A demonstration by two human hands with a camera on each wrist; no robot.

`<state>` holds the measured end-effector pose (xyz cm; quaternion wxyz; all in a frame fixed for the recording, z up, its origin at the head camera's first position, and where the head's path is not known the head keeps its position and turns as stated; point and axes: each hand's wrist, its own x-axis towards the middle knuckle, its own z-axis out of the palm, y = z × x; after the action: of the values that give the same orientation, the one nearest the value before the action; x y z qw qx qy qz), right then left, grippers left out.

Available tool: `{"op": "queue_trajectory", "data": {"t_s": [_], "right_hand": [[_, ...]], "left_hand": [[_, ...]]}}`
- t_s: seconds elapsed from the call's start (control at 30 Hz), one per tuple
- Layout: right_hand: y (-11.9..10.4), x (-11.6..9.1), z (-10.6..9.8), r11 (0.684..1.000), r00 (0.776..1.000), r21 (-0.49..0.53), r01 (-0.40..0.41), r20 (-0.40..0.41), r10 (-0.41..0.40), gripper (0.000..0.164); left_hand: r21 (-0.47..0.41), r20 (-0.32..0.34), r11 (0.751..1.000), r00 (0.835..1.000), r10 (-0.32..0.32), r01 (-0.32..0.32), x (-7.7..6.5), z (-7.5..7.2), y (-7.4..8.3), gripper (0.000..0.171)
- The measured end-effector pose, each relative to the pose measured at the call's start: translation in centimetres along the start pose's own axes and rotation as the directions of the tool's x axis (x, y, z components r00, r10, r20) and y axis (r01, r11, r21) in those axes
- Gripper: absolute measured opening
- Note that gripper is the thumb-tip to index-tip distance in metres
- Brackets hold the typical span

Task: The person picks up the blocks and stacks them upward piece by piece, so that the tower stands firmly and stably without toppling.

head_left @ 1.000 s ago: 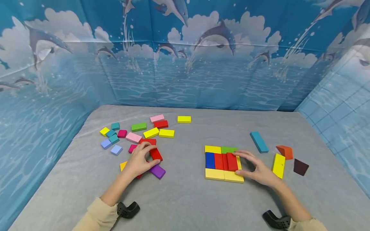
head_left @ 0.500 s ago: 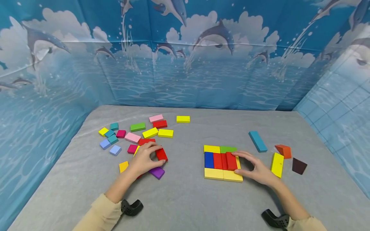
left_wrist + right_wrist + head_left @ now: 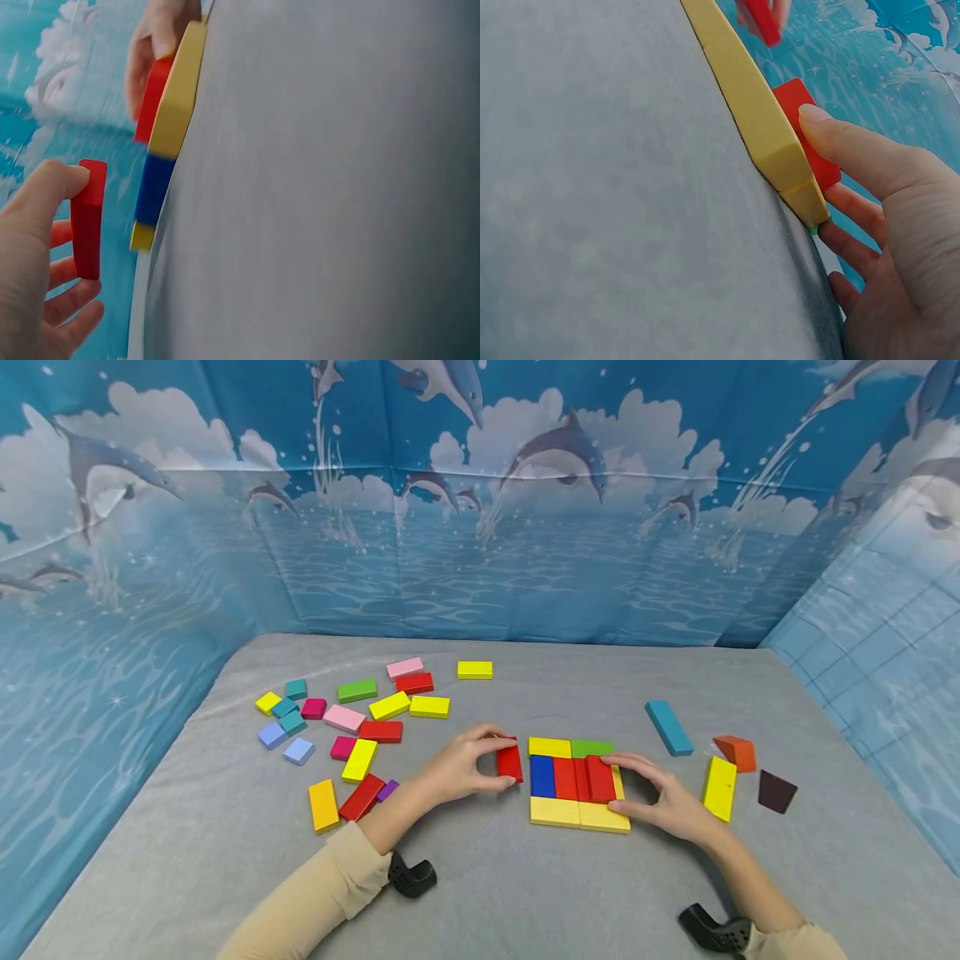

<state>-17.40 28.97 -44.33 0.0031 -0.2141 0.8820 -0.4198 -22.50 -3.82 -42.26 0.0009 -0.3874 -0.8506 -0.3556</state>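
Note:
My left hand [image 3: 459,768] pinches a red block [image 3: 509,763] by its two ends, thumb at the near end. It is held just left of a flat rectangle of blocks. In the left wrist view that red block [image 3: 88,217] hangs above the table. My right hand [image 3: 667,803] pinches another red block [image 3: 601,779], which sits raised on the rectangle's right part. The rectangle shows a blue block [image 3: 542,777], a red block [image 3: 565,778], a green block [image 3: 592,748], a bright yellow block [image 3: 550,747] and pale yellow blocks [image 3: 555,811] along the front.
Several loose coloured blocks lie at the left, among them an orange-yellow block [image 3: 324,806] and a green block [image 3: 357,691]. At the right lie a teal block [image 3: 669,727], a yellow block [image 3: 720,788], an orange block [image 3: 736,752] and a dark brown block [image 3: 777,792].
My left hand has taken a red block from the left pile and carried it right, close to the rectangle. My right hand stays at its raised red block.

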Motion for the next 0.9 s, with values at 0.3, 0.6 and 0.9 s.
{"op": "queue_trajectory", "data": {"t_s": [0.3,0.6,0.9], "right_hand": [[0.0,0.0,-0.1,0.999,1.000,-0.036,0.012,0.003,-0.012,0.057],[0.0,0.0,-0.1,0.999,1.000,-0.034,0.004,0.010,-0.004,0.057],[0.1,-0.1,0.0,1.000,1.000,-0.024,0.006,0.002,-0.006,0.057]], "left_hand": [[0.071,0.102,0.996,0.994,0.046,-0.053,2.7,3.0,2.0,0.045],[0.129,0.130,0.989,0.990,0.058,-0.075,3.2,4.1,2.5,0.046],[0.111,0.141,0.993,0.990,0.025,-0.041,2.9,4.2,2.3,0.053]]}}
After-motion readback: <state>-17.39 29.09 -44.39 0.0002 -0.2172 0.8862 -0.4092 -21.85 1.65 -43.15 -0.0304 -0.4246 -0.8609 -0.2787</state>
